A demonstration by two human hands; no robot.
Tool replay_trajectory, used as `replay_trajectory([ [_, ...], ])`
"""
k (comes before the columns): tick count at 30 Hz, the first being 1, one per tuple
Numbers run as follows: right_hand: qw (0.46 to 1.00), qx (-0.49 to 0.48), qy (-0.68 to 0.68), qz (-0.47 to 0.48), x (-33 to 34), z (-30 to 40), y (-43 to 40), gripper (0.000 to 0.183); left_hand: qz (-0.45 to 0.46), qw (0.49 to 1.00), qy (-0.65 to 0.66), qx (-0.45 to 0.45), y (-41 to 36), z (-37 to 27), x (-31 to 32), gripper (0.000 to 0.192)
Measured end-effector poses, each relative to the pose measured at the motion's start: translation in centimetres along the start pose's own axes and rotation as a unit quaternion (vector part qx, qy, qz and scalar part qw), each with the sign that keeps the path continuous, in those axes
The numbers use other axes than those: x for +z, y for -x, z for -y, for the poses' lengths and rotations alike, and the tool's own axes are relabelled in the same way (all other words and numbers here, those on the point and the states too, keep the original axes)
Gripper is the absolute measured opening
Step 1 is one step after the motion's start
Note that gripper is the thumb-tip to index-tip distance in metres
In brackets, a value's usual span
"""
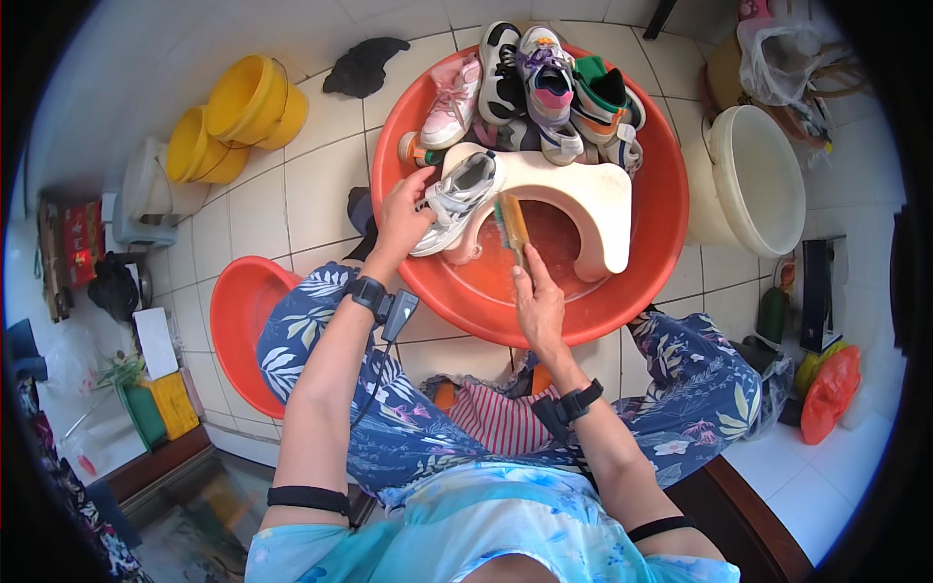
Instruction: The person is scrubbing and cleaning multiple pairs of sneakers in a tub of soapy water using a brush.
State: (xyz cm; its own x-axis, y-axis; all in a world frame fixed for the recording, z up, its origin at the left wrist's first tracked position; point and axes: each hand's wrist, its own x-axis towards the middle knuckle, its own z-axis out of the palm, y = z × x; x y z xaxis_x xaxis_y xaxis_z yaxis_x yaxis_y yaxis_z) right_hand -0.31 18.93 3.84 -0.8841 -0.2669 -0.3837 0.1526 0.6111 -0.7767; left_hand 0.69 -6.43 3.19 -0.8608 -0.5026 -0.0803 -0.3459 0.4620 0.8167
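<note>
My left hand (402,222) is against the near left side of a white and grey sneaker (461,197), its thumb by the strap and its fingers along the edge. The sneaker lies tilted on the left part of a cream plastic step stool (565,178), toe towards me. In my right hand (539,302) is a wooden-backed scrub brush (516,222), its greenish bristles facing left towards the sneaker but apart from it. The stool sits in a large red plastic basin (660,240), where some water seems to lie at the bottom.
Several shoes, among them a pink and white sneaker (452,102), are piled at the basin's far side. Yellow buckets (288,116) stand left, a white bucket (762,182) right. A smaller red basin (237,328) is by my left knee. A black cloth-like item (364,67) lies on the tiles.
</note>
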Motion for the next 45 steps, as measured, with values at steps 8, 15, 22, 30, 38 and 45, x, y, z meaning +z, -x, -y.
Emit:
replay_trajectory([
  [8,0.996,-0.082,0.015,0.015,2.6,2.8,0.8,0.047,0.087,0.956,-0.263,0.100,-1.5,-1.5,0.3,0.033],
  [15,0.986,-0.142,0.081,-0.036,3.3,3.7,-2.8,0.043,-0.009,0.998,-0.051,-0.019,-1.3,-0.1,2.1,0.019],
  [22,0.997,-0.036,-0.041,-0.059,0.4,2.7,-5.0,0.058,-0.013,0.989,0.085,-0.117,-0.4,-1.4,3.0,0.017],
  [30,0.993,0.058,-0.103,0.027,0.2,3.3,-6.0,0.045,-0.006,0.988,-0.140,0.066,0.2,-3.1,2.5,0.031],
  [38,0.991,0.076,-0.102,0.041,1.6,4.2,-6.2,0.044,0.050,0.918,-0.328,0.218,0.0,-3.8,2.4,0.027],
  [45,0.992,0.074,-0.098,0.042,2.1,3.8,-6.7,0.045,0.059,0.970,-0.188,0.141,-1.1,-3.0,2.5,0.016],
])
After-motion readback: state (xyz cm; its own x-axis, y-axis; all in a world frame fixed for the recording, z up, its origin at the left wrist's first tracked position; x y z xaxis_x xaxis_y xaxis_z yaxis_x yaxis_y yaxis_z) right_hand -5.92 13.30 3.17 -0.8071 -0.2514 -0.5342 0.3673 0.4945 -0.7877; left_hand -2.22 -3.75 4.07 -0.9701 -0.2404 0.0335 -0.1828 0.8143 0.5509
